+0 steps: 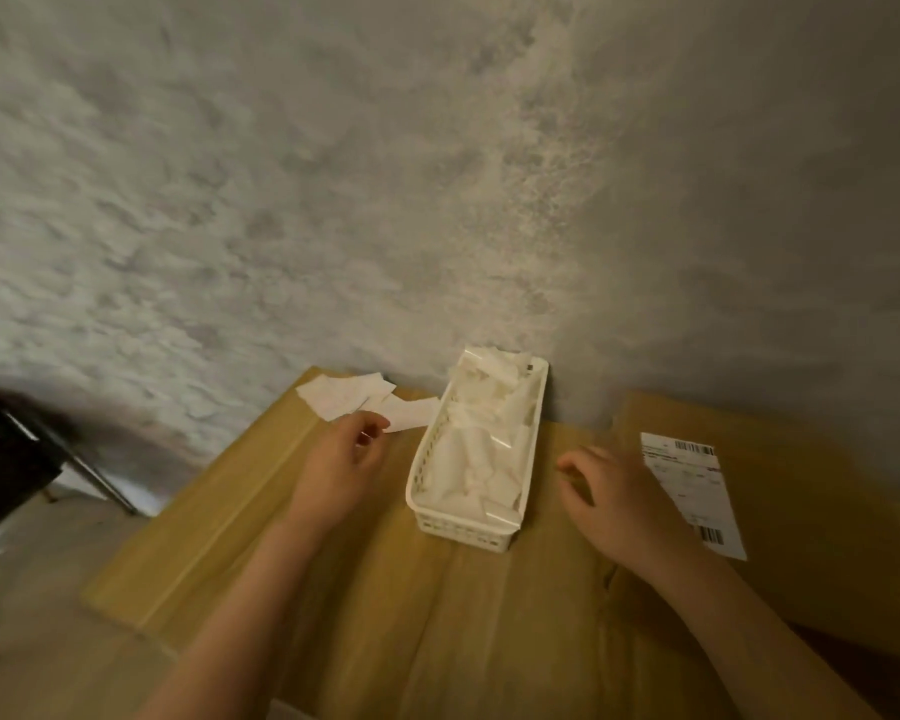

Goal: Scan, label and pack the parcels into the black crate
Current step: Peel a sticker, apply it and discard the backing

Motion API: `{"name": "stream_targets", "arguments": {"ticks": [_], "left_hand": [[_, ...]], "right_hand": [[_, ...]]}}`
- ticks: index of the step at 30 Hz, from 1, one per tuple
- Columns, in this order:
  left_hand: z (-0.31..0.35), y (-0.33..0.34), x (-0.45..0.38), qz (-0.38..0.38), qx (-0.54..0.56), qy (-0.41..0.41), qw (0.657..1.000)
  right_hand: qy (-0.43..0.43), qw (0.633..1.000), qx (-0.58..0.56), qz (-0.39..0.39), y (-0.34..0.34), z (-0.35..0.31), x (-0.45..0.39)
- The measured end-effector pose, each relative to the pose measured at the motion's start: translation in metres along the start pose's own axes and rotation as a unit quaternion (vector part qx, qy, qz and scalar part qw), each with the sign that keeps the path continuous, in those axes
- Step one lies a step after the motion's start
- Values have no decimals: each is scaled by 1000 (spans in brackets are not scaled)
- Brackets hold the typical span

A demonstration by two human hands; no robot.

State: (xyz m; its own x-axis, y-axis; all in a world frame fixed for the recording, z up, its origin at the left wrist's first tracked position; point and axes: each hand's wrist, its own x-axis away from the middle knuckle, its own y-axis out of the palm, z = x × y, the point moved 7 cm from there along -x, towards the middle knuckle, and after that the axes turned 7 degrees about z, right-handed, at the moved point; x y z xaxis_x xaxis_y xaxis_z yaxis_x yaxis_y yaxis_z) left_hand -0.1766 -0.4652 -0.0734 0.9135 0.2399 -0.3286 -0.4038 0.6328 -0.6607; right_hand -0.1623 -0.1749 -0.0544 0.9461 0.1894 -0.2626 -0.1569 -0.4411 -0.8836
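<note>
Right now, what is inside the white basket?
The white basket holds crumpled white papers, probably label backings, piled up to its rim. They cover the basket's bottom, so anything beneath them is hidden.
</note>
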Motion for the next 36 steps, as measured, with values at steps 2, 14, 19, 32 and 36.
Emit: {"name": "stream_targets", "arguments": {"ticks": [2,14,19,32,36], "left_hand": [[-12,15,-18,-34,-69,0,997],[-43,84,-77,-146,-256,2,955],[-40,81,-81,-135,-277,35,951],[-32,68,-74,-78,-265,31,960],[-36,63,-71,-54,-230,-2,972]], "right_hand": [[-11,1000,19,3,4,1,1],[-34,998,49,13,11,5,1],[-38,998,56,15,12,3,0],[-49,997,61,26,10,1,2],[-46,997,54,30,10,1,2]]}}
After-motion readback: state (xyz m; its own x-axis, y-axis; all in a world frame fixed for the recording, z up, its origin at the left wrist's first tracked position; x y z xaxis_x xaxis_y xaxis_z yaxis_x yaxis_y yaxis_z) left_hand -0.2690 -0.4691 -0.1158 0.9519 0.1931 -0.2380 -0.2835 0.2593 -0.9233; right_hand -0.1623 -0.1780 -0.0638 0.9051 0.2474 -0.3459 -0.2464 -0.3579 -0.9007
